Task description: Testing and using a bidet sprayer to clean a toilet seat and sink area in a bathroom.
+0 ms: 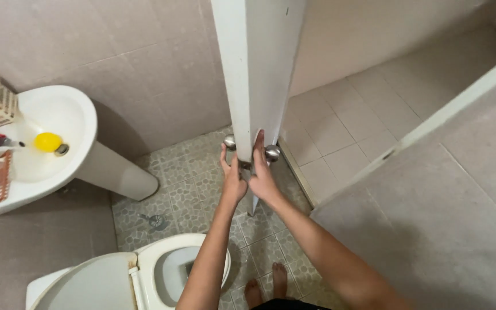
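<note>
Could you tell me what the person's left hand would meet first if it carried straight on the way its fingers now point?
Probably the near-side round metal door knob: the left hand points up at it beside the white door's edge, fingertips already at or almost on it. Depth is hard to judge here.

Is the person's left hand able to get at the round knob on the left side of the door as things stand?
Probably yes. The left hand is right at the door edge, fingers raised just beside the left knob, with nothing between them. Actual contact is hard to tell.
</note>
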